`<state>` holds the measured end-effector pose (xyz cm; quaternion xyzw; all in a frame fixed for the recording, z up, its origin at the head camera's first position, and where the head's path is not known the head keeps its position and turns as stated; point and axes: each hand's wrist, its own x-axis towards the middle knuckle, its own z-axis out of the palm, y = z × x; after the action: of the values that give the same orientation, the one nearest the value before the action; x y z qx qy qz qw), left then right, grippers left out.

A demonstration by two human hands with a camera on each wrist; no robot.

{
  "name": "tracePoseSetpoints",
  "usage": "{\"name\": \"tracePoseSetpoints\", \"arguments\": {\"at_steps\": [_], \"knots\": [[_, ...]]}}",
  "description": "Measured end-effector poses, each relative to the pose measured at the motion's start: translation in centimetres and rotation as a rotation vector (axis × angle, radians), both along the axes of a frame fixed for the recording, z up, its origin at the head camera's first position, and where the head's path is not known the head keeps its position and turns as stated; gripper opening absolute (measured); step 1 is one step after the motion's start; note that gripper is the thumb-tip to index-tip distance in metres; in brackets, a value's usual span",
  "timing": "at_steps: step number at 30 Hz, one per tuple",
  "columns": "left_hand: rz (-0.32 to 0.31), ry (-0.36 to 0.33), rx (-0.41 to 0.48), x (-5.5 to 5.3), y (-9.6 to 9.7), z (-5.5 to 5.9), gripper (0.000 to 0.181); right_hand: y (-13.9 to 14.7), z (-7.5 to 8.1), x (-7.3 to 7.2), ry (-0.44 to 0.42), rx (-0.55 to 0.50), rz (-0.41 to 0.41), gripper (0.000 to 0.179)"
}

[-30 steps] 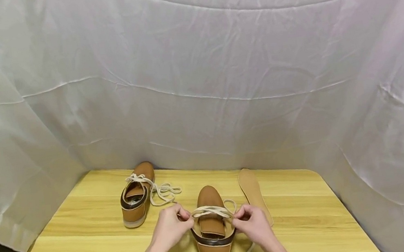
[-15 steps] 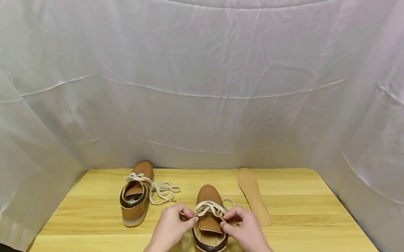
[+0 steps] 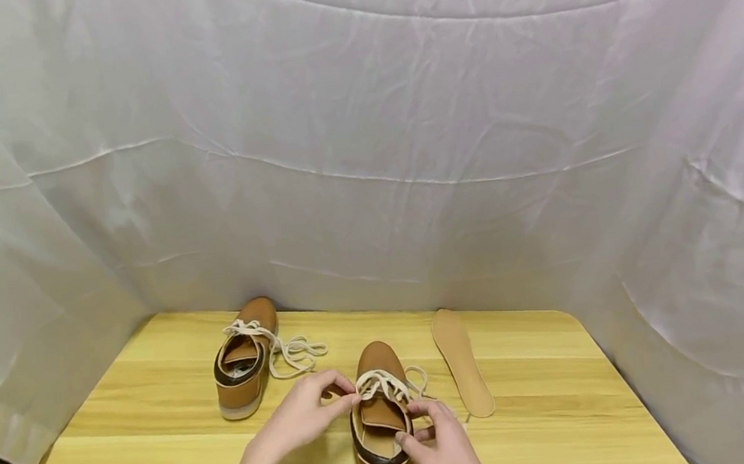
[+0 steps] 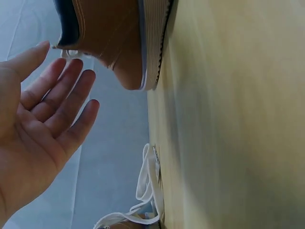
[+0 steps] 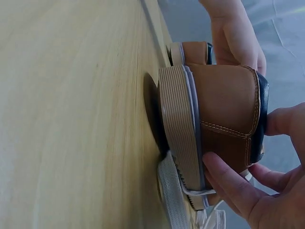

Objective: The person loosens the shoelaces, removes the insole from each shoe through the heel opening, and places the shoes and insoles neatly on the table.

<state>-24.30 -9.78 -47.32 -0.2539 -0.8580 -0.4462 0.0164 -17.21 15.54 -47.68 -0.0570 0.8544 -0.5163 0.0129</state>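
A brown leather shoe (image 3: 386,442) with a dark collar and cream laces (image 3: 381,384) stands on the table, toe pointing away. At the left edge of its lacing, my left hand (image 3: 306,414) pinches the shoe between thumb and index finger. The left wrist view shows the other fingers of that hand (image 4: 52,109) spread loosely beside the shoe. My right hand (image 3: 440,444) holds the right side of the opening, thumb at the collar and fingers along the outer side. In the right wrist view, fingertips of this hand (image 5: 267,191) touch the leather just above the sole.
A second brown shoe (image 3: 242,393) stands farther back on the left, its loose lace (image 3: 299,354) trailing to the right. A tan insole (image 3: 462,362) lies flat at the right. Pale cloth (image 3: 363,150) hangs around the wooden table (image 3: 556,424).
My right hand has moved from the lacing edge back toward the shoe's collar, spreading its fingers. My left hand stays at the lacing edge. The opening shows more of the shoe's inside.
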Motion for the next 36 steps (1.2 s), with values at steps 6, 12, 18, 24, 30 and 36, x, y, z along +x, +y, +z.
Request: {"name": "tracePoseSetpoints", "arguments": {"at_steps": [6,12,18,24,30,36], "knots": [[0.023,0.037,-0.05,-1.0,-0.3,0.0,0.022,0.2,-0.2,-0.2,-0.027,-0.084,0.024,0.044],[-0.037,0.077,-0.198,-1.3,-0.5,0.1,0.049,1.0,-0.2,-0.9,-0.039,-0.144,0.094,0.046],[-0.135,0.124,-0.291,-1.2,-0.8,0.2,0.066,2.7,0.1,-2.4,0.015,-0.051,0.212,0.045],[-0.196,0.121,-0.334,-0.7,-1.2,0.3,0.075,4.3,0.4,-4.7,0.096,0.04,0.433,0.04],[-0.231,0.065,-0.314,0.1,-1.4,0.2,0.081,5.0,0.8,-7.5,0.133,0.08,0.65,0.041],[-0.213,0.024,-0.271,1.0,-1.2,-0.1,0.08,4.6,1.0,-10.1,0.123,0.095,0.756,0.039]]}}
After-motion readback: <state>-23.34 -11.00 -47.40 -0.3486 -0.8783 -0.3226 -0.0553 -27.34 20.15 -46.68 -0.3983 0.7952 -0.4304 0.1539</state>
